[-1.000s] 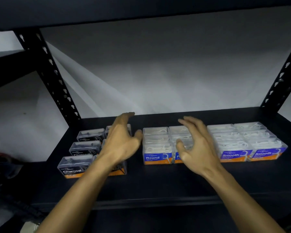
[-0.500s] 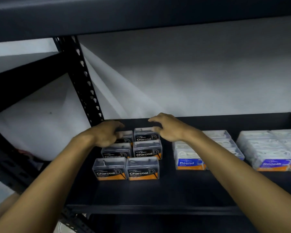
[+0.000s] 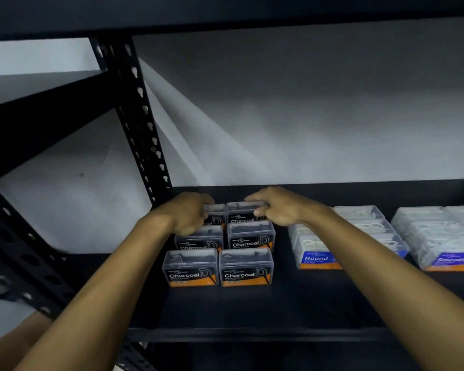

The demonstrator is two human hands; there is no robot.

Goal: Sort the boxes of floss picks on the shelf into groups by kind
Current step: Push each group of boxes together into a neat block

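Note:
Several clear Charcoal boxes (image 3: 245,266) with black and orange labels stand in two columns on the black shelf (image 3: 252,311). My left hand (image 3: 188,215) curls over the back left Charcoal box (image 3: 214,214) and partly hides it. My right hand (image 3: 276,208) grips the back right Charcoal box (image 3: 243,214), fingers on its lid and thumb at its front corner. To the right stands a group of Round boxes (image 3: 316,253) with blue and orange labels, part of it behind my right forearm. Further right is a group of Smooth boxes (image 3: 445,247).
A black perforated upright (image 3: 142,129) rises at the shelf's left end, just behind my left hand. A dark upper shelf (image 3: 225,12) runs overhead. A grey wall (image 3: 306,116) closes the back. The shelf's front lip (image 3: 252,336) lies below my forearms.
The view shifted left from the Round and Smooth groups to the Charcoal group. Both hands moved onto the two back Charcoal boxes and closed on them.

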